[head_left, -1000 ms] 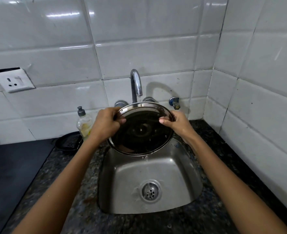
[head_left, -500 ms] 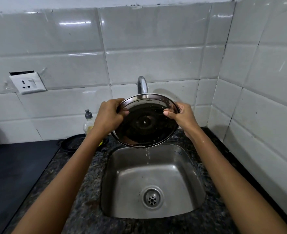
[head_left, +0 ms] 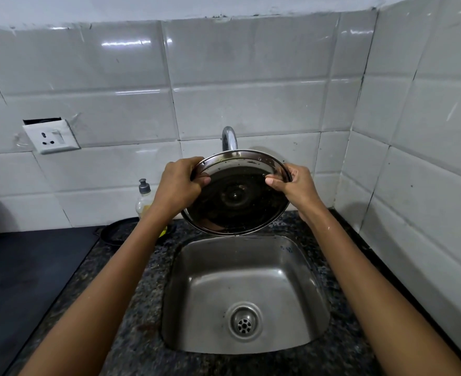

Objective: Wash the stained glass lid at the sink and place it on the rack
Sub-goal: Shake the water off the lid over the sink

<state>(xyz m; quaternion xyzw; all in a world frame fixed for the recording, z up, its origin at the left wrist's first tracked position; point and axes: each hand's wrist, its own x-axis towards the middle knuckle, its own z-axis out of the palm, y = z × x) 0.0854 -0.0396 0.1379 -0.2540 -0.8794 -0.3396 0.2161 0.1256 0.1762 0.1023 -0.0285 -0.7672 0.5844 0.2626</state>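
The round glass lid (head_left: 234, 202) with a steel rim is held upright and tilted, its underside facing me, above the back edge of the steel sink (head_left: 205, 294). My left hand (head_left: 179, 185) grips its left rim and my right hand (head_left: 295, 185) grips its right rim. The lid is wet, with droplets on the rim. The tap (head_left: 229, 138) rises just behind the lid, and its spout is hidden by the lid. No rack is in view.
A dish soap bottle (head_left: 143, 198) stands left of the sink by the tiled wall, with a dark round pan (head_left: 118, 234) beside it. A dark stovetop (head_left: 28, 280) lies at left. A wall socket (head_left: 51, 138) sits upper left. Tiled walls close the back and right.
Both hands have lifted the lid up and away from the sink basin. My view has tilted upward, showing more wall. Water that dripped from the lid has stopped.
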